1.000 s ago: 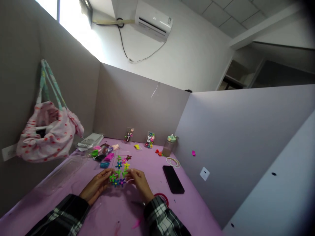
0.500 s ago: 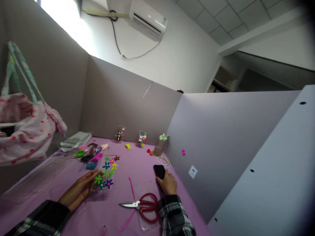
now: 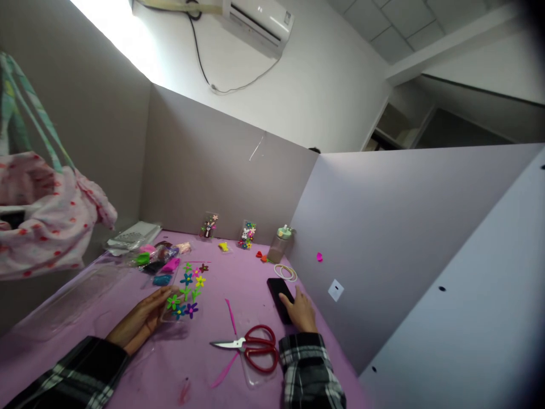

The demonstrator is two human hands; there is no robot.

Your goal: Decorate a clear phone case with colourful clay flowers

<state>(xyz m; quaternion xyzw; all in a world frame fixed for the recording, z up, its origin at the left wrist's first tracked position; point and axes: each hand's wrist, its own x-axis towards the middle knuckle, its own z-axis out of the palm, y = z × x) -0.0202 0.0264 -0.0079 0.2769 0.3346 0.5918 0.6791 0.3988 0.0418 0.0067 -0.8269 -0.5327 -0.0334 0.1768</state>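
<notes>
My left hand (image 3: 147,318) holds the left edge of a clear case (image 3: 187,325) decorated with several colourful clay flowers, tilted just above the pink tabletop. On the right, my right hand (image 3: 301,311) rests at the right edge of a black phone (image 3: 279,296) lying flat, its thumb over the screen and its fingers apart. Between the hands lie red-handled scissors (image 3: 251,345), blades pointing left, over a clear flat piece (image 3: 254,378) and pink clay strips (image 3: 230,316).
Bagged clay (image 3: 162,280) and a white stack (image 3: 134,237) lie at the back left. Two decorated cases (image 3: 247,234), a bottle (image 3: 279,245) and rings (image 3: 285,272) are at the back. A polka-dot bag (image 3: 55,218) hangs left; partitions (image 3: 383,244) enclose the table.
My right hand has slid rightward off the phone's middle, uncovering more of the screen. My left hand still holds the flowered case. The whole view has shifted slightly.
</notes>
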